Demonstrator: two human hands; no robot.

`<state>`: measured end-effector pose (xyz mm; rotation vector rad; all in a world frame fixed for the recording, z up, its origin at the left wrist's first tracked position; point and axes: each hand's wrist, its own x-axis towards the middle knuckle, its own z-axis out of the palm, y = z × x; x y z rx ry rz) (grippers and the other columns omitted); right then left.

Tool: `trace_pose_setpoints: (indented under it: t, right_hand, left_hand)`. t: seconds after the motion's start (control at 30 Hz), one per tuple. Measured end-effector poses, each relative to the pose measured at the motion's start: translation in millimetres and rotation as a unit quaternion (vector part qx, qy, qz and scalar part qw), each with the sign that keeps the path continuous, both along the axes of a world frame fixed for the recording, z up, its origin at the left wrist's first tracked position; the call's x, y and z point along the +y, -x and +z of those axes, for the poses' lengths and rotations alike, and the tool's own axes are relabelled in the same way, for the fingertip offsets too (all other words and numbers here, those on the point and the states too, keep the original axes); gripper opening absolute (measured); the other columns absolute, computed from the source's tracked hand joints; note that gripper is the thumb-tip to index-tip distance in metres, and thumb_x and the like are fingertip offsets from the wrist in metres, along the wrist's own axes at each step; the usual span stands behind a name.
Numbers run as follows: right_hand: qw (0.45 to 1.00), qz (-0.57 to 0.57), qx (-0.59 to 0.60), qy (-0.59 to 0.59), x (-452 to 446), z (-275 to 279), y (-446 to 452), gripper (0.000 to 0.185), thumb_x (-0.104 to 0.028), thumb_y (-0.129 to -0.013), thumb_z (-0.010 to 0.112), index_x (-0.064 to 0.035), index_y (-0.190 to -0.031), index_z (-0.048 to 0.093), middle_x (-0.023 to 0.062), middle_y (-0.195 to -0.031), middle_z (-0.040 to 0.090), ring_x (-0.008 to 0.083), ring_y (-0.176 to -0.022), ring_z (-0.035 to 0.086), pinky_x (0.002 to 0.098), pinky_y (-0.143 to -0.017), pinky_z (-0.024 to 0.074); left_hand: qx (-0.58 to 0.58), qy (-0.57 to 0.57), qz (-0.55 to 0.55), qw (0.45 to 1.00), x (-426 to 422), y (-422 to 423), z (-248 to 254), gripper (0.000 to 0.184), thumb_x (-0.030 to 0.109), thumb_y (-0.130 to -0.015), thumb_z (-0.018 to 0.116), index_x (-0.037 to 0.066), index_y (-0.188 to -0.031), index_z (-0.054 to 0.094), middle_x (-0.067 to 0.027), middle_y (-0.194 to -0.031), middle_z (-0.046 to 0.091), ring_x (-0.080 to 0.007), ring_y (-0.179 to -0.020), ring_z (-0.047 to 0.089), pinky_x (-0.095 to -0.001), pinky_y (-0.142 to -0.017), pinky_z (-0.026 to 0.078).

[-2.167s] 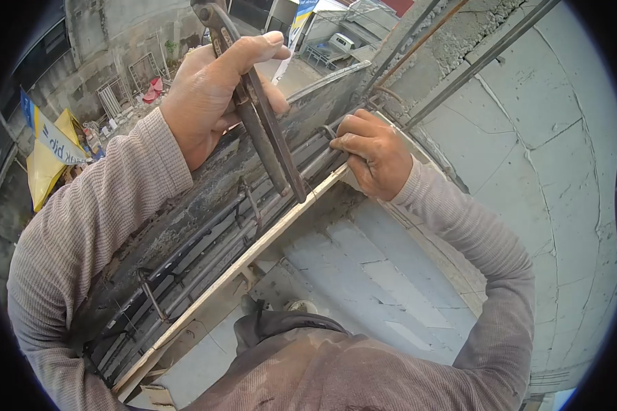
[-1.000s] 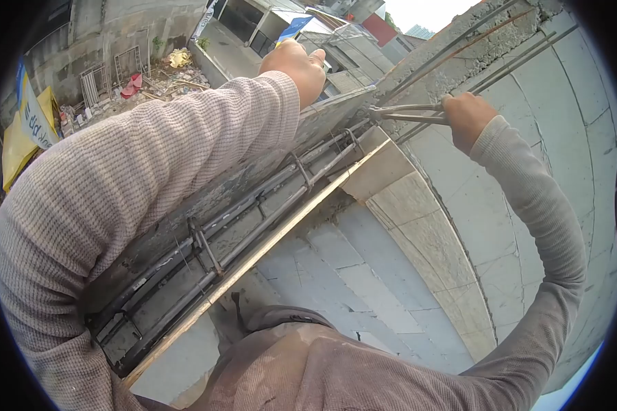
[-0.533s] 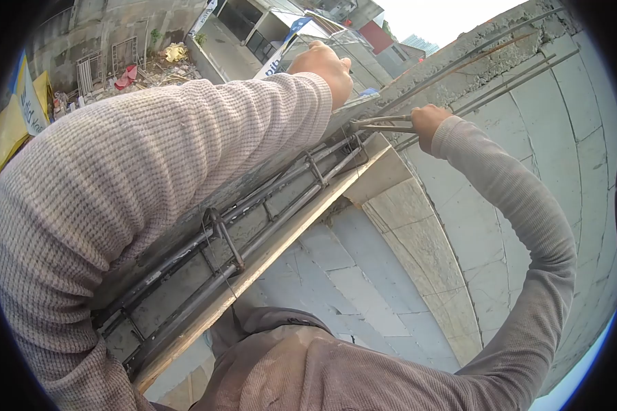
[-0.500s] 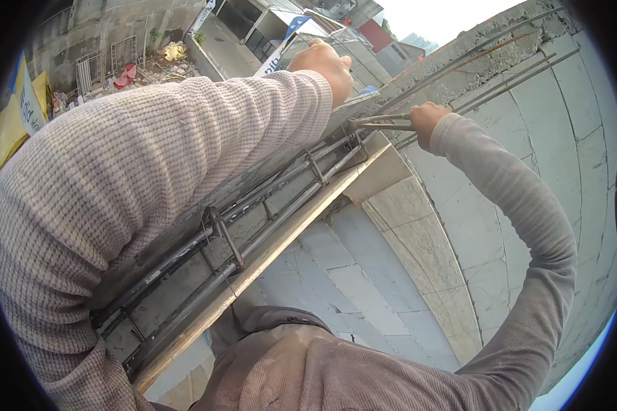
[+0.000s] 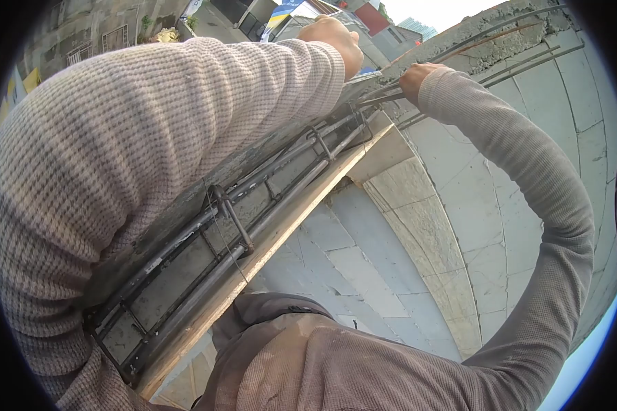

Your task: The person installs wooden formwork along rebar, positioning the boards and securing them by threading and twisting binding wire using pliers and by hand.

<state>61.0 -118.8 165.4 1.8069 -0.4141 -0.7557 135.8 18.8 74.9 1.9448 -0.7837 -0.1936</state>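
- Pincers [image 5: 382,98]: upper centre of frame, slanting, handles toward the right edge, head at the upper end of the cage [image 5: 235,220].
- Doing it well, my judgement: hold the head square to the bars, seat it fully before squeezing, turn from the wrist with even force. Too hard a squeeze or pull could snap thin wire.
- Also, I'd want the left forearm out of the sight line; from my feed the head is small and partly lost among bars.
- Right hand [image 5: 417,79]: upper right of centre, fingers wrapped round the pincers' handles; the handles run close together with a slim gap. Can't tell if the jaws have anything between them.
- Left hand [image 5: 334,45]: top centre, fingers curled, back of hand to me. Can't tell if it holds anything; the ledge edge is nearest, just below.
- Cage runs diagonally, lower left to upper centre, alongside the board [image 5: 308,202]. Thin wire [image 5: 239,267] hangs at a middle tie.
- Loose bars [image 5: 528,71]: upper right, along the wall [image 5: 541,130].
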Motion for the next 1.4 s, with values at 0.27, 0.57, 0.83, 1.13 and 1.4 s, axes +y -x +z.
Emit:
trace_pose_setpoints:
  t: [0.27,0.57,0.83,1.13,1.4]
  right_hand:
    - [0.995,0.032,0.081,0.057,0.0,-2.6,-9.6,0.018,-0.016,-0.098,0.062,-0.0081,-0.107,0.076,0.0097,-0.106,0.076,0.0221,-0.097,0.075,0.0369,-0.086,0.0624]
    - [0.992,0.07,0.084,0.058,12.2,5.5,1.8,0.028,-0.014,-0.096,0.063,-0.0044,-0.12,0.072,0.0185,-0.136,0.059,0.0286,-0.132,0.055,0.0578,-0.117,0.0372]
    - [0.997,0.047,0.055,0.015,26.6,15.8,-5.6,0.023,-0.005,-0.083,0.073,-0.0033,-0.107,0.074,0.0141,-0.101,0.076,0.028,-0.096,0.075,0.0379,-0.087,0.0629]
    - [0.994,0.064,0.075,0.046,58.5,13.3,-6.3,0.013,-0.008,-0.087,0.072,-0.0049,-0.098,0.076,0.0135,-0.098,0.075,0.0265,-0.1,0.073,0.0398,-0.089,0.0599]
    - [0.961,0.223,0.095,0.134,-2.6,42.2,19.6,0.017,-0.023,-0.098,0.064,-0.0082,-0.099,0.074,0.0143,-0.12,0.07,0.0212,-0.121,0.062,0.0395,-0.097,0.0525]
  left_hand:
    - [-0.058,-0.032,-0.024,0.998,6.2,1.5,2.8,0.051,0.043,-0.108,0.048,-0.002,-0.129,0.058,-0.0182,-0.121,0.068,-0.03,-0.12,0.066,-0.0448,-0.105,0.052]
    - [-0.12,-0.071,-0.022,0.99,6.1,4.6,4.6,0.051,0.043,-0.107,0.049,-0.003,-0.128,0.059,-0.0196,-0.124,0.068,-0.0324,-0.122,0.065,-0.0448,-0.106,0.05]
    - [-0.271,-0.156,-0.059,0.948,13.8,3.0,7.4,0.051,0.042,-0.107,0.048,-0.003,-0.123,0.064,-0.02,-0.119,0.07,-0.0324,-0.119,0.066,-0.044,-0.104,0.05]
    - [-0.196,-0.081,-0.039,0.976,13.4,2.8,3.6,0.05,0.042,-0.107,0.049,-0.002,-0.12,0.068,-0.0182,-0.115,0.072,-0.0304,-0.113,0.069,-0.0431,-0.101,0.052]
    - [0.016,-0.004,-0.041,0.999,4.6,2.6,2.8,0.045,0.039,-0.106,0.052,0.0,-0.12,0.069,-0.0184,-0.12,0.071,-0.0321,-0.117,0.066,-0.0443,-0.104,0.05]
